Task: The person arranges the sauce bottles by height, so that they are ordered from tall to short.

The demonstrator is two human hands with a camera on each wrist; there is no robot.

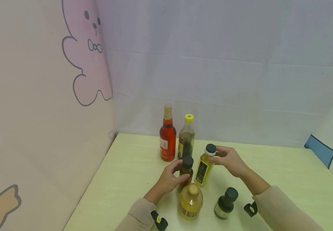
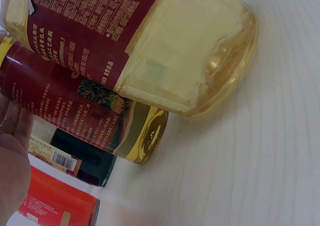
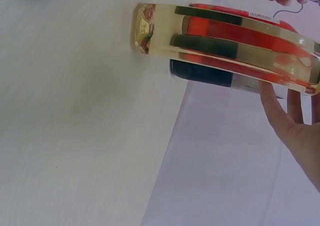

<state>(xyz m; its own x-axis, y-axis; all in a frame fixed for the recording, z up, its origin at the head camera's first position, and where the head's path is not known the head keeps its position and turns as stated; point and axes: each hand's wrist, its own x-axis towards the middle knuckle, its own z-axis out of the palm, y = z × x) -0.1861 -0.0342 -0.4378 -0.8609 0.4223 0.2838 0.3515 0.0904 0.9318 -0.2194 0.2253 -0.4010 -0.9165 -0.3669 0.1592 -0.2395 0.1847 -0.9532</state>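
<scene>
My left hand (image 1: 167,179) grips a small bottle with a dark cap (image 1: 188,162), thumb in front and fingers behind. In the left wrist view this bottle (image 2: 65,103) shows a maroon label and a gold-coloured base. My right hand (image 1: 231,162) holds a square bottle of yellow oil (image 1: 204,171) near its dark green cap, thumb and fingers about the neck. The right wrist view shows the oil bottle (image 3: 165,33) see-through, other bottles visible through it. Whether either held bottle touches the table, I cannot tell. A rounder gold-capped bottle of yellow liquid (image 1: 190,203) stands before my left hand.
A tall bottle of red liquid (image 1: 167,141) and a yellow-capped bottle (image 1: 186,138) stand together at the back. A small dark green bottle (image 1: 225,203) is near the front right. Cloth walls border the pale table (image 1: 284,179) behind and on the left.
</scene>
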